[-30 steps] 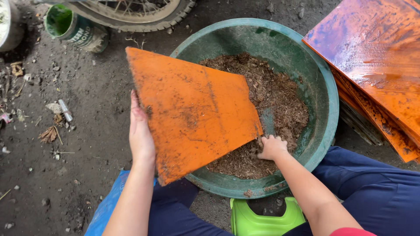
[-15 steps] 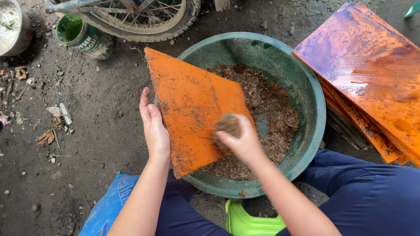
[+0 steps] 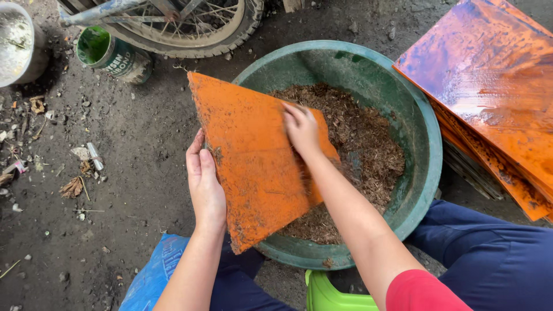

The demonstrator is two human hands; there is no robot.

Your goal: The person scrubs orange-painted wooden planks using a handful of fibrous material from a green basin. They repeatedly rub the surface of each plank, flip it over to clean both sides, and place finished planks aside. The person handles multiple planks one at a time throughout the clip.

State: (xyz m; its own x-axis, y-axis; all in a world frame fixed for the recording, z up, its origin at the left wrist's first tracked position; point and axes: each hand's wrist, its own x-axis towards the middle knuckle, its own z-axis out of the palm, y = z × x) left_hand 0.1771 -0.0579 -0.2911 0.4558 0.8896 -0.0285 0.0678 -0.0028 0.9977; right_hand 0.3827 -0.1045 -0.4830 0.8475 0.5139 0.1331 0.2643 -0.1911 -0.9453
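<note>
An orange square tile (image 3: 253, 155) leans tilted over the near left rim of a big green basin (image 3: 420, 132). The basin holds brown fibrous sawdust (image 3: 368, 138). My left hand (image 3: 204, 184) grips the tile's left edge, fingers flat along it. My right hand (image 3: 300, 126) presses on the tile's upper face near its right edge, fingers closed over a small wad of the brown fibre that barely shows.
A stack of wet orange tiles (image 3: 489, 86) lies to the right of the basin. A wheel (image 3: 184, 23), a green can (image 3: 109, 55) and a pale bucket (image 3: 17, 43) stand at the top left. A green stool (image 3: 328, 291) and blue sack (image 3: 152, 276) are near my legs.
My right hand rose out of the basin with a wad of fibre and moved up across the tile's face. The tile shifted slightly left; my left hand kept its hold.
</note>
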